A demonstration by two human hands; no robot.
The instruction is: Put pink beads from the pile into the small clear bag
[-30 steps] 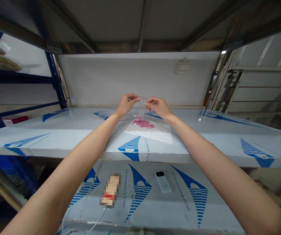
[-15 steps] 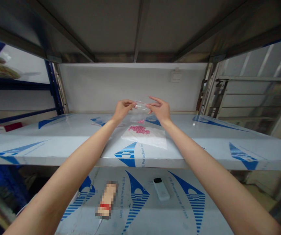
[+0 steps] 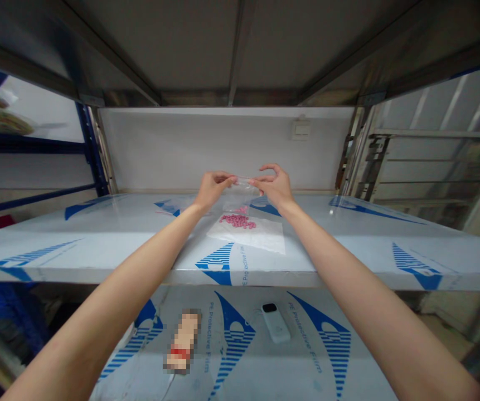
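Your left hand (image 3: 214, 186) has its grip pinching the top edge of a clear bag (image 3: 240, 195); your right hand (image 3: 276, 187) pinches that edge at its other end, one finger raised; the bag hangs between them above the shelf (image 3: 97, 239), pink pieces (image 3: 243, 210) low inside it; nearer you, a pile of pink beads (image 3: 237, 221) lies on a white sheet (image 3: 271, 238).
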